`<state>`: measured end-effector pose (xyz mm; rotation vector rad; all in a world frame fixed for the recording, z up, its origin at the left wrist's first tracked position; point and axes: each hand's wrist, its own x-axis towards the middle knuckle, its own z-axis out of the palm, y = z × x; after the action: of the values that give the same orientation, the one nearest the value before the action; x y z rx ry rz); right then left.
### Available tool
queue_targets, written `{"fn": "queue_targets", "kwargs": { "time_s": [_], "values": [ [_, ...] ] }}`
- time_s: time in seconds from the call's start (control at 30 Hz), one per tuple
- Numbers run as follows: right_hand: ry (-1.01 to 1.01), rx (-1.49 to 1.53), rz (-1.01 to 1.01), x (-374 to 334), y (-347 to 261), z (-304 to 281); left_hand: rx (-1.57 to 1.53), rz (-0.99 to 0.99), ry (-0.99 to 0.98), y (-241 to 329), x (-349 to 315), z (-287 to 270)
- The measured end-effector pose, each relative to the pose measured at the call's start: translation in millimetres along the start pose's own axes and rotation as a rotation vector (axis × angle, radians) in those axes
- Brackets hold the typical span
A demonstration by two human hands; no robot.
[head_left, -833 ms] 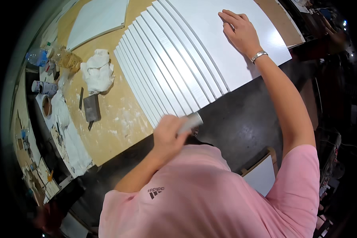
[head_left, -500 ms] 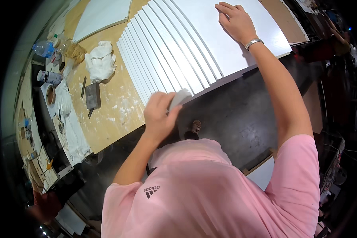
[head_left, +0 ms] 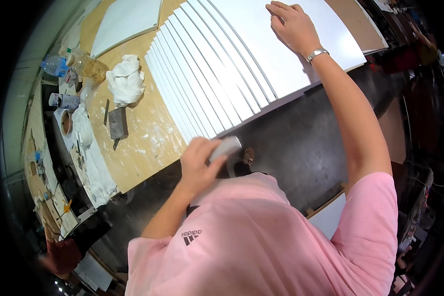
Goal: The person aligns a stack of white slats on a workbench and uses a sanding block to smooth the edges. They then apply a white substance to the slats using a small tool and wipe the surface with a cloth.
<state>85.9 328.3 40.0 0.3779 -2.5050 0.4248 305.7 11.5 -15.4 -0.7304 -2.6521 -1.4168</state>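
A: Read it off left to right, stack as reference?

B: Landmark is the fanned stack of white panels (head_left: 207, 74). Far left of it: blue-labelled plastic bottle (head_left: 55, 65), tin can (head_left: 70, 101), tape roll (head_left: 66, 122), plastic jug of yellowish liquid (head_left: 90, 68). Closer, still left of it: thin metal strip (head_left: 106, 111), dark grey block (head_left: 118, 123), crumpled white cloth (head_left: 126, 84).

A: Hands?

B: Left hand (head_left: 197, 165) is just off the stack's near edge, fingers and thumb clamped on a light grey pad (head_left: 226, 149). Pad blurred; can't tell exact type. Looks clear of the panels.

A: Right?

B: Right hand (head_left: 296, 30) is palm-down over the top panel, right part of the stack. Fingers nearly together, nothing gripped. Seems to rest there; can't read the pressure.

A: Risks?

B: My judgement: panels look smooth and are stepped like stairs, so a hard sideways push could slide the fan. Light pressure on the right would make that likelier. Pad meeting an edge tilted could chip or scuff it. Grit under the right palm could scratch the top face. Jug knocked over could wet the left-hand panels.
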Motion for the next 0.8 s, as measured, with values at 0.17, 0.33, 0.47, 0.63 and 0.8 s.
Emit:
{"fn": "queue_targets", "kwargs": {
  "time_s": [0.17, 0.33, 0.47, 0.63, 0.8],
  "values": [
    [-0.059, -0.160, 0.006, -6.8, 23.3, 20.1, 0.067, -0.072, 0.179, -25.1, 31.8, -15.1],
    [-0.082, -0.126, 0.029, -3.8, 14.3, 13.4, 0.192, -0.053, 0.315, -81.3, 96.2, -23.1],
    [-0.125, -0.081, 0.082, -3.4, 12.0, 7.7, 0.191, -0.180, 0.418, -117.6, 163.6, -38.1],
    [-0.161, -0.035, 0.107, 0.5, 7.2, 7.8, 0.292, -0.225, 0.476, -191.5, 240.0, -71.4],
    [-0.165, -0.021, 0.119, 1.2, 7.7, 6.6, 0.420, -0.325, 0.418, -220.2, 283.5, -100.5]
  ]
}}
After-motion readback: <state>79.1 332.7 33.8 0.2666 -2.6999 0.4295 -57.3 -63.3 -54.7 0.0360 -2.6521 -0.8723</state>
